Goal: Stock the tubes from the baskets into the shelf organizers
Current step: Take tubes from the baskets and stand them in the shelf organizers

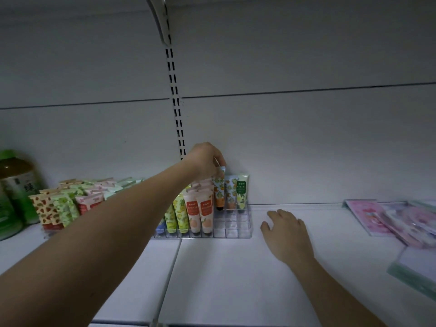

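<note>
Dim, seemingly white shelf [236, 267]

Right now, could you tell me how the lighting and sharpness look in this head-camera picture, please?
Head view: dim, flat lighting with no glare; the shelf is brightest in front of the clear organizer. Wide-angle distortion bends the upright slotted rail. The left forearm looms large and soft; the tube labels are too blurred to read.

2 bare forearms, left hand [204, 161], right hand [286, 232], no sleeves
</note>
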{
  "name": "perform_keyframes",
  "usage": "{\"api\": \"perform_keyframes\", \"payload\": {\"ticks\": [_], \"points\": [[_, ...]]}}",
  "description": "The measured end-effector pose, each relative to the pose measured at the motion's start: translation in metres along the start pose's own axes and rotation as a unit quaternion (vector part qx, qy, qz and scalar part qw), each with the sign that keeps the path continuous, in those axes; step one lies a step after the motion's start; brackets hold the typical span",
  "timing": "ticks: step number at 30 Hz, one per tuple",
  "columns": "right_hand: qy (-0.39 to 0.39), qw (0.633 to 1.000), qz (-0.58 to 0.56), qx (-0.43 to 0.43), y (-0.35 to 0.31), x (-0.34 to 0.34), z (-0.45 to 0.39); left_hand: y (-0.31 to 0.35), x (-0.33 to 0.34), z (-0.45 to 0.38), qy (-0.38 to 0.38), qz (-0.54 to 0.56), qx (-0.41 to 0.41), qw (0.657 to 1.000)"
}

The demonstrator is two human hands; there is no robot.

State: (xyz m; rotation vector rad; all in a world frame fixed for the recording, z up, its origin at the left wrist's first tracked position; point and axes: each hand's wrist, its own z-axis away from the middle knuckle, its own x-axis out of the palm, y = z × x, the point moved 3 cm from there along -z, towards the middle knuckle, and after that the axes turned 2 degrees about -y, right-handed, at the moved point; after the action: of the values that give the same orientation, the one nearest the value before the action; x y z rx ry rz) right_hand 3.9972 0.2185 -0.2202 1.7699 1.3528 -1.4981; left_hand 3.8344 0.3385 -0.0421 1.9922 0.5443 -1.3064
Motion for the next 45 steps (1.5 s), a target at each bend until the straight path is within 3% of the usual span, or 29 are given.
{"api": "perform_keyframes", "payload": {"ticks": [21,27,32,40,45], "points": [[0.012,1.0,-0.002,-0.003,-0.001,0.0,-0.001,-0.011,0.023,0.0,-0.037,-0.004,-0.028,0.999],[-0.071,0.997,-0.026,0.005,-0.004,-0.013,0.005,-0.009,0.008,0.029,0.005,-0.015,0.005,1.0],[-0.148,0.985,-0.089,0.015,-0.031,-0.061,0.018,-0.015,-0.005,0.078,0.014,-0.017,-0.014,1.0],[-0.16,0.974,-0.114,-0.114,-0.121,-0.128,0.097,-0.031,-0.023,0.184,0.033,0.08,-0.072,0.994],[-0.199,0.952,-0.131,-0.19,-0.166,-0.125,0.173,-0.058,-0.013,0.275,0.048,0.114,-0.12,0.985]]}}
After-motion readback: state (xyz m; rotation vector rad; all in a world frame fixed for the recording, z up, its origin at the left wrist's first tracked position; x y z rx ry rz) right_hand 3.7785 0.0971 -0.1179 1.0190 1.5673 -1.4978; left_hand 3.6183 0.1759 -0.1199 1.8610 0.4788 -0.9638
